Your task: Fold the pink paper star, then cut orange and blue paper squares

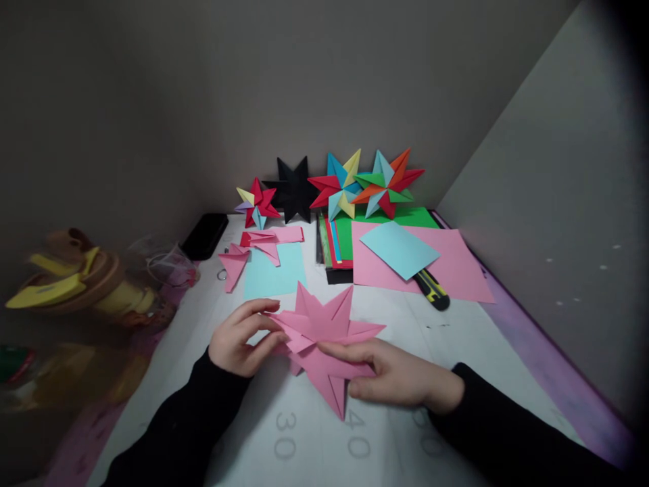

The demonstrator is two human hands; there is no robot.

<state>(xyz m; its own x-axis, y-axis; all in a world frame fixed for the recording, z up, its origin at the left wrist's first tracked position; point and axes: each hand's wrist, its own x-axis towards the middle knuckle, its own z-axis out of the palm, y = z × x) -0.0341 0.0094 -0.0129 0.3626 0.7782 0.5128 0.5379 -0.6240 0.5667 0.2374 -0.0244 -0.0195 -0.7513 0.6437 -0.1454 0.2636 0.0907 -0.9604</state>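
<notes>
A pink folded paper star (324, 321) with several points is held a little above the white table, between both hands. At its left side, my left hand (248, 338) pinches the pink paper between thumb and fingers. My right hand (388, 372) grips the lower right of the star, its index finger lying near the centre and its thumb by the lower point. Part of the star is covered by the fingers. Loose pink folded pieces (234, 265) lie behind my left hand, beside a light blue sheet (276, 270).
Multicoloured stars (388, 186) and a black star (294, 189) lean on the back wall. A pink sheet (461, 264), a light blue square (399, 249) and a yellow-black cutter (435, 292) lie at the right. A black phone (205, 235) is at the back left, pots (101, 277) beyond the left edge.
</notes>
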